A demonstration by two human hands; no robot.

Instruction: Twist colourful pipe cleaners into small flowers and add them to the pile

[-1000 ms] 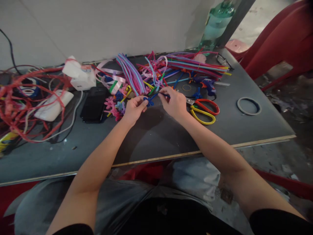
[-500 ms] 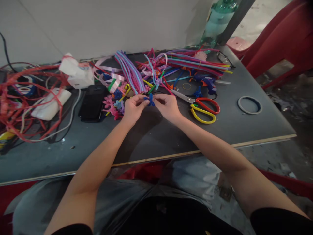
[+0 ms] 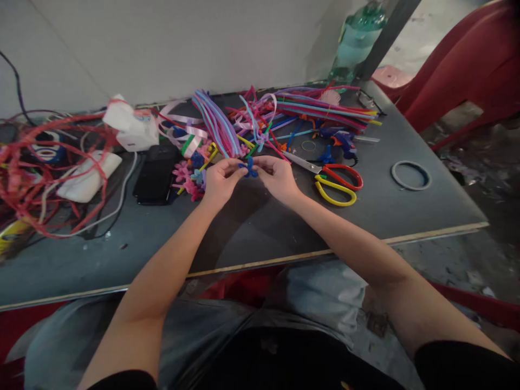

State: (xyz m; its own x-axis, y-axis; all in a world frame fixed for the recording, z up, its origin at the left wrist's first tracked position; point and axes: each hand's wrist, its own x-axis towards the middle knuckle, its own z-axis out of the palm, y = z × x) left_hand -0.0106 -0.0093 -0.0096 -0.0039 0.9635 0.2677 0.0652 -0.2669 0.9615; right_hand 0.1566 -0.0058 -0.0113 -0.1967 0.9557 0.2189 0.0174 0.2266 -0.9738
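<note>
Between my two hands is a small dark blue pipe-cleaner flower, its looped petals showing between the fingertips. My left hand pinches its left side with thumb and fingers. On the other side my right hand is closed on it in the same way. Pink, blue and purple pipe-cleaner flowers lie just left of my left hand. Scissors with red and yellow wrapped handles rest to the right of my right hand. Behind the hands lies a bundle of purple and light blue pipe cleaners.
A black phone and a tangle of red plastic string with a white block lie on the left. A glue gun, a grey tape roll and a green bottle are on the right. A red chair stands beyond.
The view has shifted slightly. Both hands keep hold of the blue flower, whose petals sit at a slightly different angle.
</note>
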